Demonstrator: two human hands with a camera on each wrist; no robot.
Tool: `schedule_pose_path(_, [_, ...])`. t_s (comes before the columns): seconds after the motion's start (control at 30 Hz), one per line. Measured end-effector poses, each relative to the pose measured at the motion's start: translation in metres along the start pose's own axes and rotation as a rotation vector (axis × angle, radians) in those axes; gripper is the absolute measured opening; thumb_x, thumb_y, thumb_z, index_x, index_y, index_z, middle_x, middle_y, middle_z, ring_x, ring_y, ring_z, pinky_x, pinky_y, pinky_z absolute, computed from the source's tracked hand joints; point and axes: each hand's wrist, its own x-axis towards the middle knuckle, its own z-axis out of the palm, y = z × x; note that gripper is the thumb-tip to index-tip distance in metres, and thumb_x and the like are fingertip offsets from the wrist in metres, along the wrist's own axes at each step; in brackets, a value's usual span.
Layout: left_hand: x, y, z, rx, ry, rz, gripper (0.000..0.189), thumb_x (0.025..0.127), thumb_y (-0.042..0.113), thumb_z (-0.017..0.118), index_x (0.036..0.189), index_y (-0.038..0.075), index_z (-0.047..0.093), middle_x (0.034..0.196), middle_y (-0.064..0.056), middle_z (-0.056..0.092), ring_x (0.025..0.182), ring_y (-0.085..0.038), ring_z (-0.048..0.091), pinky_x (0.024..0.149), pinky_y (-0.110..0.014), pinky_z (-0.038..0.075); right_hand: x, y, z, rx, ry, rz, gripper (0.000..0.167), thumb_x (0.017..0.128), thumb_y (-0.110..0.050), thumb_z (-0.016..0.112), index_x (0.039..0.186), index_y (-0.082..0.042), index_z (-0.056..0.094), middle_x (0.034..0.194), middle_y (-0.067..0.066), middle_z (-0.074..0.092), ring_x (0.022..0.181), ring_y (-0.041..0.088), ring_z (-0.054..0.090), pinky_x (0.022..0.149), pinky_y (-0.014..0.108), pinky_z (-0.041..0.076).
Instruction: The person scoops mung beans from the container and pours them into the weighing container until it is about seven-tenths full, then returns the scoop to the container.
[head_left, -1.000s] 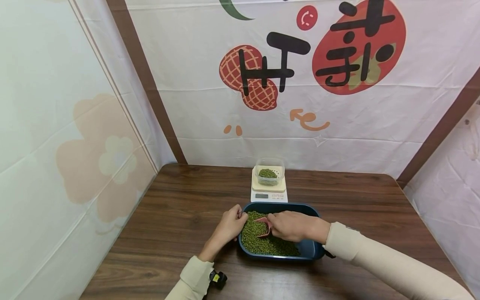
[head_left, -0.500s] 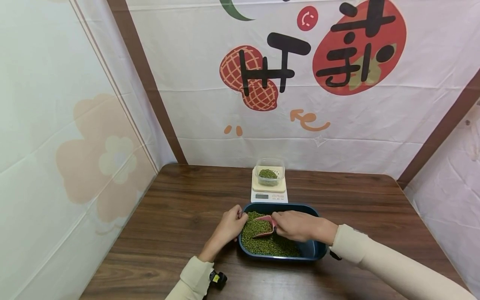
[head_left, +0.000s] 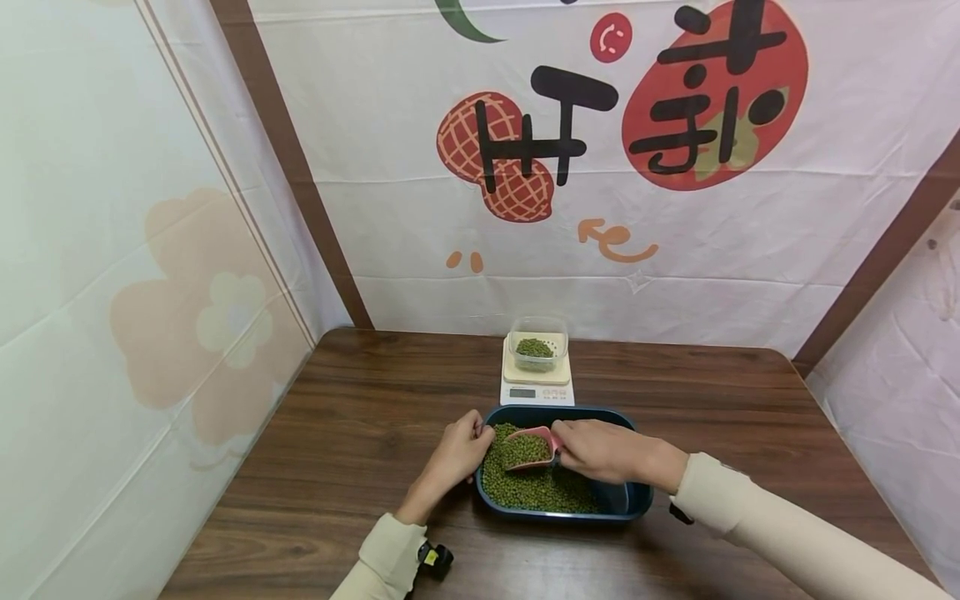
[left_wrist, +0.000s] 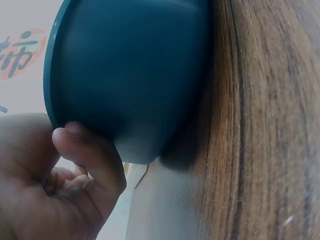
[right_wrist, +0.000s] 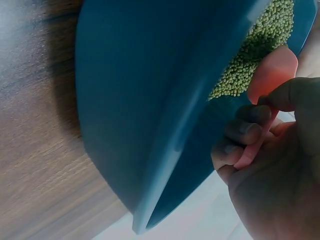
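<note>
A dark blue tub (head_left: 558,517) holds green mung beans (head_left: 536,493), heaped toward its left side. My left hand (head_left: 459,450) grips the tub's left rim, its thumb and fingers pinching the edge in the left wrist view. In my right hand (head_left: 603,450) is a pink scoop (head_left: 553,444), held by its handle over the tub and filled with beans. The right wrist view shows the fingers curled round the pink handle (right_wrist: 252,150), with the back of the scoop toward the camera.
Behind the tub stands a white kitchen scale (head_left: 536,393). A clear plastic container (head_left: 558,342) with a small heap of beans sits on it. The brown wooden table (head_left: 360,433) ends at a printed cloth backdrop (head_left: 405,225).
The right hand has drawn the scoop slightly to the right, and the scoop has come up out of the beans with a load. The left hand keeps its place on the rim.
</note>
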Motion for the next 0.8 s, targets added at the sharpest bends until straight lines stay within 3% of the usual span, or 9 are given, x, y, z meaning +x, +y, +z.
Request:
schedule_pose_path(0.03, [-0.003,0.008,-0.002,-0.001,-0.005,-0.034,0.02,0.101,0.016,0.052,0.083,0.011,0.046,0.054,0.006,0.039,0.033,-0.011,0.047,0.033,-0.029,0.045,-0.001,0.001,0.0,-0.002,0.013,-0.01,0.015,0.111,-0.017,0.049,0.097,-0.017,0.046,0.078,-0.008,0.041,0.065,0.003,0.035,0.062,0.024,0.033])
schedule_pose_path(0.2, [-0.003,0.011,-0.002,0.045,-0.01,-0.068,0.022,0.104,0.016,0.051,0.084,0.013,0.045,0.054,0.007,0.038,0.034,-0.008,0.045,0.035,-0.026,0.044,-0.004,0.004,-0.001,-0.023,0.062,-0.04,0.014,0.111,-0.015,0.049,0.097,-0.017,0.046,0.077,-0.009,0.041,0.064,0.002,0.034,0.061,0.023,0.033])
schedule_pose_path(0.8, [-0.001,0.011,-0.002,0.03,-0.017,-0.07,0.022,0.104,0.017,0.051,0.084,0.012,0.045,0.054,0.006,0.039,0.034,-0.009,0.046,0.036,-0.027,0.045,-0.011,0.011,-0.009,-0.039,0.14,-0.004,0.011,0.109,-0.015,0.052,0.098,-0.018,0.049,0.077,-0.009,0.04,0.065,0.003,0.038,0.059,0.023,0.034])
